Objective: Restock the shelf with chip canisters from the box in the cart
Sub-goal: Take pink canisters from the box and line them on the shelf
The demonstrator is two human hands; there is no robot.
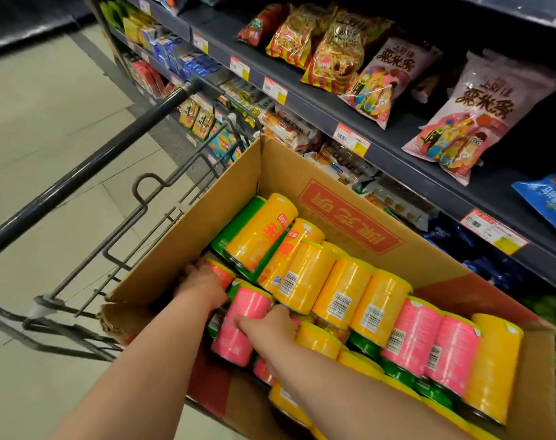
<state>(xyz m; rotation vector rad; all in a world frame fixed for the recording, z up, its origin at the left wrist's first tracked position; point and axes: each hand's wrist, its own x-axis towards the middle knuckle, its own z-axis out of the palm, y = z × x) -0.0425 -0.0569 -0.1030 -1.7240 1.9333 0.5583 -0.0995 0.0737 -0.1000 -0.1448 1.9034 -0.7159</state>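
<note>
Left hand (202,282) and right hand (267,322) were both curled around a pink chip canister (243,325) lying in the cardboard box (187,236) in the cart (118,144), probably to lift it toward the shelf (407,134).

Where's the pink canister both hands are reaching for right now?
In the head view, the pink canister lies low and centre in the cardboard box, between the left hand and right hand, beside yellow canisters.
</note>
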